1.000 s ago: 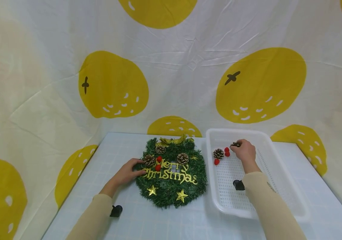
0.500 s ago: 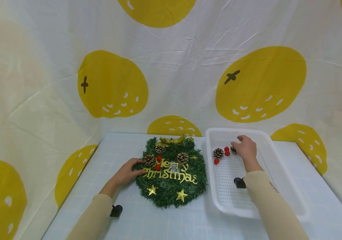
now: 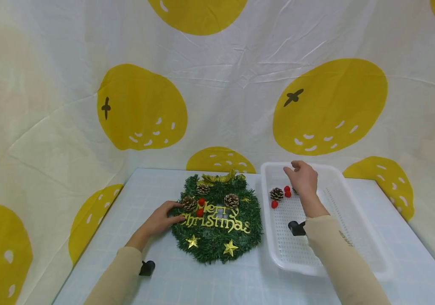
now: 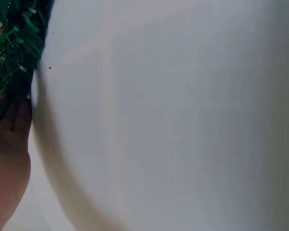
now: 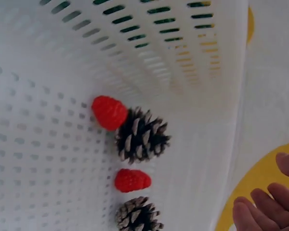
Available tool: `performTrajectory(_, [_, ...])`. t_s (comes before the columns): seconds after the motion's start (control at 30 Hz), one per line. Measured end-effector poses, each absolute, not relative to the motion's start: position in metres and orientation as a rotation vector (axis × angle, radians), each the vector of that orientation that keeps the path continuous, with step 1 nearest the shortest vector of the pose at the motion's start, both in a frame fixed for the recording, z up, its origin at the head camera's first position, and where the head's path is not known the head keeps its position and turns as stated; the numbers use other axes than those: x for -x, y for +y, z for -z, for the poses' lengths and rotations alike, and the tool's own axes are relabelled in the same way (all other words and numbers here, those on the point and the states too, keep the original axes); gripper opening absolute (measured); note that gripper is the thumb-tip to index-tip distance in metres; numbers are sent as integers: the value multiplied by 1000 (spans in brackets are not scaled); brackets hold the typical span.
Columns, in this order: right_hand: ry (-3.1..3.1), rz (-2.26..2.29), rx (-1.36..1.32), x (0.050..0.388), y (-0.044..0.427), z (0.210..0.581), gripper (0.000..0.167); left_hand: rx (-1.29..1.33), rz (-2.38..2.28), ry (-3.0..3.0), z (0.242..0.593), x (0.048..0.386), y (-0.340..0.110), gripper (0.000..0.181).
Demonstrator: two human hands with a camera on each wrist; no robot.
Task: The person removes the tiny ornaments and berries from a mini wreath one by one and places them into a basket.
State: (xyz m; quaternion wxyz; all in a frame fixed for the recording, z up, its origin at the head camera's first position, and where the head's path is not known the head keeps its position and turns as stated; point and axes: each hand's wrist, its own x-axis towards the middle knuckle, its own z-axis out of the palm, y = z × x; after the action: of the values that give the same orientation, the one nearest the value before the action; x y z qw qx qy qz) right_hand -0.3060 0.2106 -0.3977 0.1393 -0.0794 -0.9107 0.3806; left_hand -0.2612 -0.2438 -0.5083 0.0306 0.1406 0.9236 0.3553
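Note:
A green Christmas wreath [image 3: 213,243] lies on the table, bearing gold "Merry Christmas" lettering [image 3: 217,220], pine cones, two red berries and gold stars. My left hand [image 3: 160,218] grips its left edge; in the left wrist view fingers [image 4: 21,118] reach under the greenery [image 4: 21,43]. Over the far part of a white basket [image 3: 297,268], my right hand [image 3: 303,180] is raised, holding nothing, fingers loosely bent. Below it sit a pine cone [image 3: 276,194], a second pine cone [image 5: 138,215] mostly hidden by the hand in the head view, and red berries [image 5: 109,113].
The basket's slotted walls [image 5: 202,96] rise around the berries and cones. A curtain [image 3: 217,106] with yellow fruit prints hangs behind the table [image 3: 187,284]. A black wrist camera [image 3: 147,268] shows at the left sleeve, another [image 3: 296,228] at the right.
My right hand has let go of a pine cone inside the basket and lifted up and away from it. The left hand keeps its place on the wreath.

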Motion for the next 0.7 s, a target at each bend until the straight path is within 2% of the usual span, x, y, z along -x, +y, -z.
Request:
performTrajectory(0.4, [-2501,-1262,50,292,160,363,48,-451,-1092,2847,508,261,-245,54])
performTrajectory(0.7, [-2446,-1340,-87,281,125,356,49,-447,-1091,2843,511,262,-245,55])
